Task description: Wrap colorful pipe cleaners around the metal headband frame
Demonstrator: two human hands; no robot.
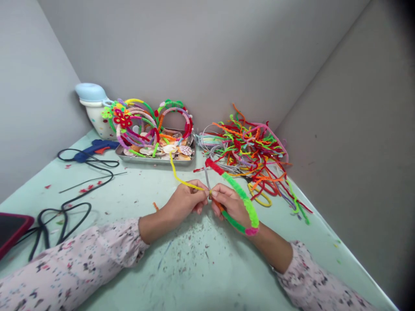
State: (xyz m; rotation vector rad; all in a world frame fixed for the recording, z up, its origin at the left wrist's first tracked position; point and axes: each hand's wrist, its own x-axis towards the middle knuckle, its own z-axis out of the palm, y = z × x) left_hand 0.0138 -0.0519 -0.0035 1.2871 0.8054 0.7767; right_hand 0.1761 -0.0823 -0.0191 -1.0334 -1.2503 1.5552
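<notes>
My left hand (186, 199) is closed in a pinch on a yellow pipe cleaner (177, 176), whose free end sticks up to the left. My right hand (231, 202) grips a headband (244, 199) wrapped in red, light green, pink, dark green and orange fuzzy sections. The headband's curve loops over my right wrist. Between my fingertips the yellow pipe cleaner meets the headband near its orange part. A bare grey stretch of band (207, 178) rises just above my fingers. The exact contact point is partly covered by my fingertips.
A metal tray (155, 160) of shells with several wrapped headbands stands at the back. Right of it lies a pile of pipe cleaners (256, 144). On the left are a blue glue gun (94, 149), a black cord (66, 207), a cup (97, 114) and a red-edged device (14, 231).
</notes>
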